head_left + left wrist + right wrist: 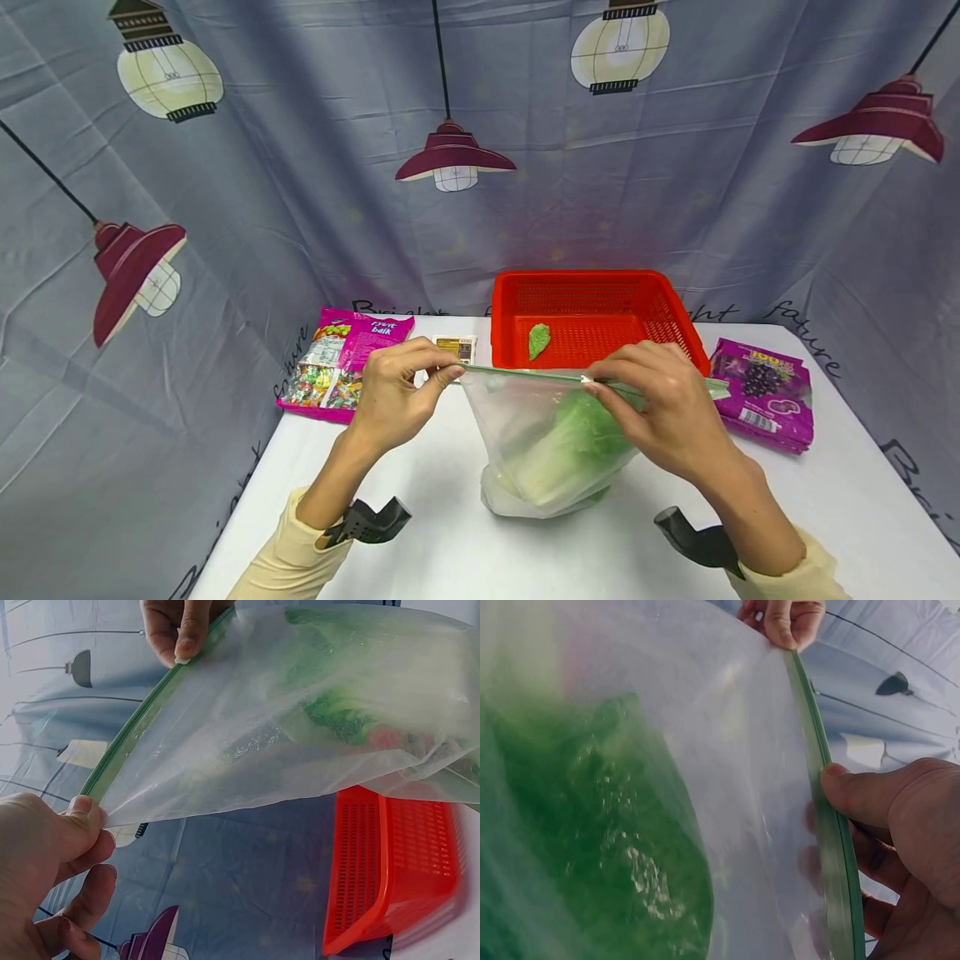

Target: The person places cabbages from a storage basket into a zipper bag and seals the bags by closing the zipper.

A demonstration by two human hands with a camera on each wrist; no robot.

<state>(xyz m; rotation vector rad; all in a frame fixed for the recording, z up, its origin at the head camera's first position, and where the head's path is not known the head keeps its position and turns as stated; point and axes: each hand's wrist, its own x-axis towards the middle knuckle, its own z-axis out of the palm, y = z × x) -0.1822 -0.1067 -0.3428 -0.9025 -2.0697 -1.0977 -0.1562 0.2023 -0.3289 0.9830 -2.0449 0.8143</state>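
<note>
A clear zip bag (487,417) with a green seal strip hangs between both hands over the white table. Inside it lies a leafy head of cabbage (562,454), green at the top and pale at the base. My left hand (401,387) pinches the strip's left corner between thumb and finger. Further right along the strip, my right hand (663,404) pinches the small white slider (587,380). The left wrist view shows the bag (225,742) stretched taut, its strip running straight from hand to hand. Some right-hand fingers show through the plastic in the right wrist view.
Behind the bag stands a red plastic basket (592,283) with a loose green leaf (538,341) in it. Pink candy bags (330,367) lie at the left. Purple grape packets (761,396) are at the right. A small yellow-labelled packet (455,347) sits near the basket.
</note>
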